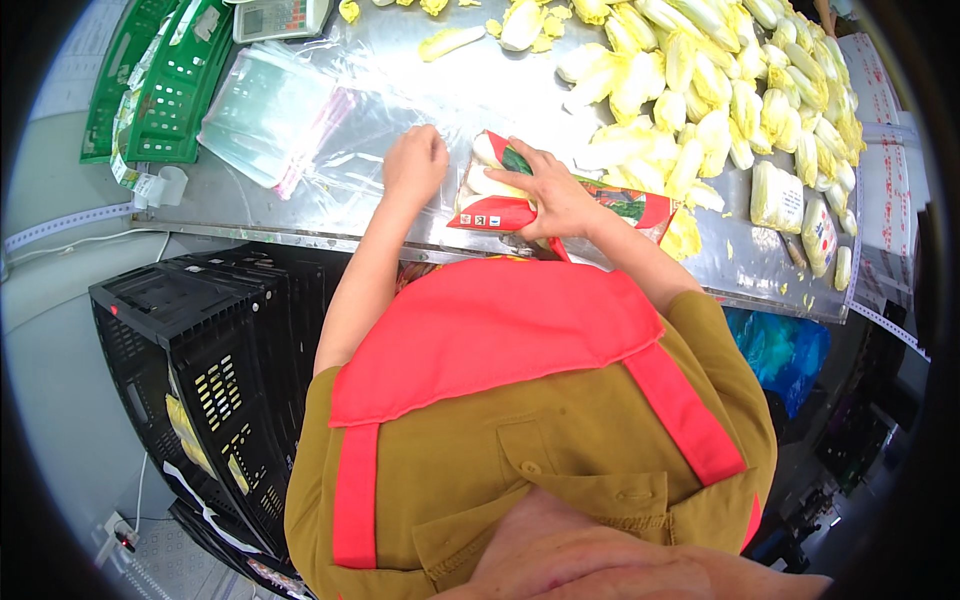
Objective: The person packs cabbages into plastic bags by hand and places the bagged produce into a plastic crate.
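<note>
My right hand (553, 191) spreads over a printed plastic bag (495, 214) with red panels and a clear window, its thumb and fingers gripping it. Pale napa cabbage hearts (480, 180) show through the bag's clear part. The bag lies along the front edge of a metal table (300, 229). To its left, my left hand (415, 166) is curled into a fist just above the table. No object shows in that fist, though its inner side is hidden. Loose clear plastic film (352, 169) lies left of it.
A large heap of napa cabbage hearts (709, 79) covers the right back. Two packed cabbage bags (777, 196) sit at the right. Flat clear bags (262, 112), a green plastic crate (176, 97) and a digital scale (277, 19) stand left. Black crates (217, 360) are below the table.
</note>
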A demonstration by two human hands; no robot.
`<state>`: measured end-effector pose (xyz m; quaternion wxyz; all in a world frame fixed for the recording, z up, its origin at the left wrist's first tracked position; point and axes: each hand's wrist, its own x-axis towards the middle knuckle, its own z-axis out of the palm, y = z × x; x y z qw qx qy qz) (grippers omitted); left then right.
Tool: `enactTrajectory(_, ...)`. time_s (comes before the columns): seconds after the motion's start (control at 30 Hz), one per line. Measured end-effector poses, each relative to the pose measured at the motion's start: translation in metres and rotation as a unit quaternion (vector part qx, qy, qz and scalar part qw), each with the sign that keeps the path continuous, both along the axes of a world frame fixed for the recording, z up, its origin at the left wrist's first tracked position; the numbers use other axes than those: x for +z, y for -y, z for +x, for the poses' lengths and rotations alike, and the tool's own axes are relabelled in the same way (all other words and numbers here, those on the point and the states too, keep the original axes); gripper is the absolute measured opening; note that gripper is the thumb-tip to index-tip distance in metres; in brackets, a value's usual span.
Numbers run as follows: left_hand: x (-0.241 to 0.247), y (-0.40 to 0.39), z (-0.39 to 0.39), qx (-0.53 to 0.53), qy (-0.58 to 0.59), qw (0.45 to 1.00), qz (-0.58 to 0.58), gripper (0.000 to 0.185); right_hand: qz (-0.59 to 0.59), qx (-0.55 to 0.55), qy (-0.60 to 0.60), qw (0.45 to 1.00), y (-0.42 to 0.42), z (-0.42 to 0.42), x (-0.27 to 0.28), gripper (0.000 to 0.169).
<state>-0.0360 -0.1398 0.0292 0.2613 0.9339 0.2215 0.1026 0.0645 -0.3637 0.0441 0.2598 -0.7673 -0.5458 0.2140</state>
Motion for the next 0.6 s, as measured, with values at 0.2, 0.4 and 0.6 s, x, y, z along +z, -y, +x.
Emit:
enactTrajectory(0.2,0.022,-0.007,-0.014,-0.105,0.025,0.993,0.037,0.007,0.007,-0.003,-0.111,0.994,-0.003,0.005,0.008,0.096)
enactTrajectory(0.4,0.037,-0.010,-0.020,-0.144,0.031,0.989,-0.029,0.005,0.037,0.022,-0.176,0.983,-0.024,0.016,0.016,0.113)
enactTrajectory(0.6,0.048,0.000,-0.013,-0.157,0.058,0.985,0.034,0.006,0.008,-0.133,-0.005,0.991,-0.035,-0.009,0.009,0.111)
